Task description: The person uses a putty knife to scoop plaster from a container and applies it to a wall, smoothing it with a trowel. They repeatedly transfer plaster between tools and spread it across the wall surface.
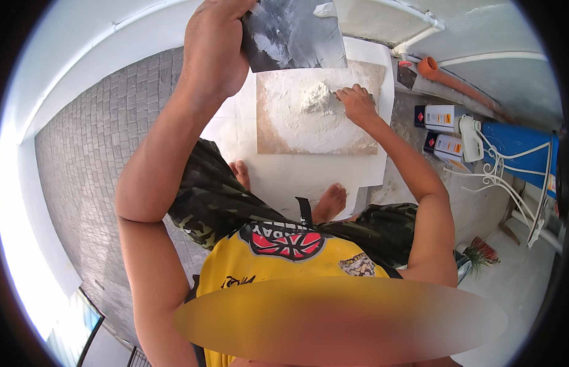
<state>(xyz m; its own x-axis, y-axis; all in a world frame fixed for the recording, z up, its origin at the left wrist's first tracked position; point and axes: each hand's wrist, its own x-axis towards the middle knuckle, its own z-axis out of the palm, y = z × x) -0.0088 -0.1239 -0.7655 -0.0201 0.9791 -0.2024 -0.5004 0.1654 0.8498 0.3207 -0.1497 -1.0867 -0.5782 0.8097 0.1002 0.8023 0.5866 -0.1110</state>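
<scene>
At the top, my left hand (214, 52) is closed on the edge of a flat grey metal plate (293, 37), its fingertips partly out of frame. White smears cover the plate's face, and a small white lump (325, 10) sits near its upper right corner. Below it, a brown board (269, 137) coated with white powdery or pasty material lies flat. A heap of that white material (317, 98) rises near the board's middle. My right hand (356, 105) is closed at the heap's right side; a small dark bit shows by its fingers, but what it grips is mostly hidden.
White sheeting (352, 171) lies under the board, with my bare feet at its near side. On the right stand metal cans (443, 119), a white jug (471, 139), a blue container (517, 150) and a white scrolled metal frame (495, 162). An orange pipe (462, 88) runs along the wall.
</scene>
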